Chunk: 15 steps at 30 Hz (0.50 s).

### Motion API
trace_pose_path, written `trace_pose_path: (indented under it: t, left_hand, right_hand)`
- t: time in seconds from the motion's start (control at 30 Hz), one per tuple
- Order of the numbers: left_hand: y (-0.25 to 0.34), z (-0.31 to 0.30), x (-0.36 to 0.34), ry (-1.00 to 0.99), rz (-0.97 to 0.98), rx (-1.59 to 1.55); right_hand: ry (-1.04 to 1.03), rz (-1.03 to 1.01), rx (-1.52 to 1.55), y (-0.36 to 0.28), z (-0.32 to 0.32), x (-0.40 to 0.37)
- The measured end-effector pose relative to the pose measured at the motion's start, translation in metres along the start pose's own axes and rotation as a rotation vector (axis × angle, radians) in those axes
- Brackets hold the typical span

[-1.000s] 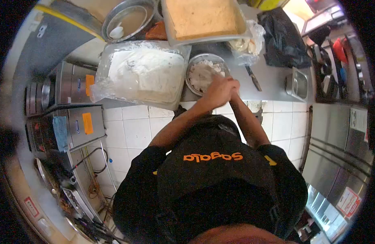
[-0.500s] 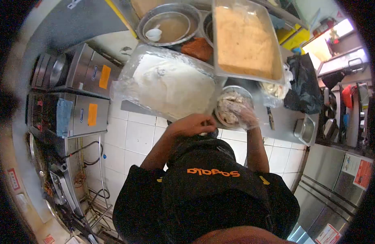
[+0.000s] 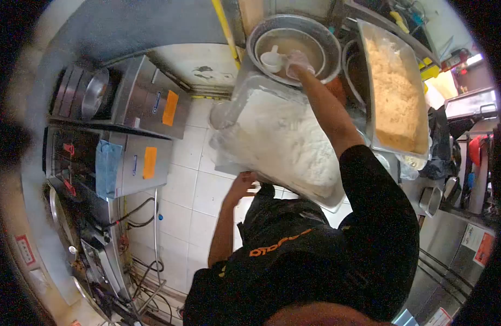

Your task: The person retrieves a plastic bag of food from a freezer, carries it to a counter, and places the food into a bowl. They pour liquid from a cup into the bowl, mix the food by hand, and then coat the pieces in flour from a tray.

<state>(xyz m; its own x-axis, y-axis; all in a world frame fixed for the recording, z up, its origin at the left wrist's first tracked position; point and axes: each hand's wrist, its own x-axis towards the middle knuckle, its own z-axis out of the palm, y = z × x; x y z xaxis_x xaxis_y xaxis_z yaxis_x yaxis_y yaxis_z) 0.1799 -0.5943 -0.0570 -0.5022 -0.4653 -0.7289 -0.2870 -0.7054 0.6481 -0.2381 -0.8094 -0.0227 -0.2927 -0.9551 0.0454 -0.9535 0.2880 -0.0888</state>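
My right hand [image 3: 300,64], in a clear plastic glove, reaches over the wide metal bowl [image 3: 334,54] of cloudy liquid at the back. Just left of its fingers a white plastic cup [image 3: 270,61] with a handle sits in the liquid. Blur hides how the fingers are held and whether they touch the cup. Below my right forearm lies a large tray of white flour [image 3: 286,138], wrapped in clear plastic. My bare left hand [image 3: 243,187] is near the tray's front edge, fingers apart, with nothing visible in it.
A deep tray of orange-tan crumbs [image 3: 394,89] stands at the right, beside another metal bowl [image 3: 355,70]. Stacked steel appliances [image 3: 147,108] are at the left. A small steel pan [image 3: 431,200] sits at the right edge.
My right hand has left the small bowl of pale coated pieces and reached to the liquid bowl. My left hand has moved left, away from my middle. The view has turned.
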Motion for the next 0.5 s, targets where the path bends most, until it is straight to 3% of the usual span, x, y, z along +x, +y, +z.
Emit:
trace_pose_path:
  t: [0.03, 0.07, 0.13, 0.2, 0.3, 0.37, 0.4, 0.5]
  left_hand:
    - [0.008, 0.008, 0.005, -0.07, -0.02, -0.175]
    - [0.01, 0.018, 0.018, 0.038, -0.061, -0.217]
    - [0.006, 0.031, 0.049, 0.249, -0.142, -0.3]
    - [-0.04, 0.01, 0.086, 0.179, 0.067, -0.118]
    - [-0.043, -0.005, 0.092, 0.128, 0.289, 0.233]
    - [-0.032, -0.014, 0.085, 0.157, 0.264, 0.212]
    - [-0.03, -0.017, 0.085, 0.191, 0.184, 0.057]
    - [-0.024, -0.029, 0.082, 0.149, 0.155, -0.112]
  right_hand:
    - [0.063, -0.081, 0.173, 0.004, 0.01, 0.004]
    - [0.124, -0.161, 0.343, 0.017, 0.027, 0.004]
    - [0.151, -0.15, 0.324, 0.015, 0.035, 0.004]
    - [0.081, 0.027, -0.056, -0.001, 0.027, 0.002]
    - [0.107, 0.126, -0.029, 0.014, 0.028, 0.006]
    - [0.191, 0.181, 0.158, 0.035, 0.032, 0.011]
    - [0.238, 0.214, 0.227, 0.046, 0.033, 0.013]
    - [0.369, 0.243, 0.044, 0.058, 0.033, 0.006]
